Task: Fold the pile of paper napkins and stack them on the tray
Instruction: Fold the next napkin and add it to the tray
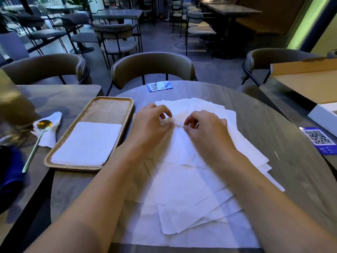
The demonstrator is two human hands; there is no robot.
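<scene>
Head view, taking the wooden tray (109, 105) as the landmark. The tray sits on the grey worktop (284, 143), and 1 stack of folded napkins (87, 143) fills its near half, the far half bare wood. Left of the tray a gold spoon (39, 139) lies with its bowl on a crumpled napkin (49, 132); further left and nearer the camera is a blue cloth (9, 176). Beyond the tray's far right corner lies a blue QR card (159, 86), with a curved chair (153, 68) behind it. Far right of the tray are a second QR card (320, 141) and an open cardboard box (308, 83).

Just right of the tray, touching or nearly touching its edge, spreads the loose pile of unfolded napkins (184, 194), sheets fanned at different angles. Both forearms cross the pile and hide part of it.

The left hand (151, 125) and right hand (206, 128) meet over the pile's far part. Each has its fingers curled in close, thumb against forefinger, pinching a puckered bit of the top napkin between the 2 hands; the fingers (187, 127) of the right hand are slightly blurred.
</scene>
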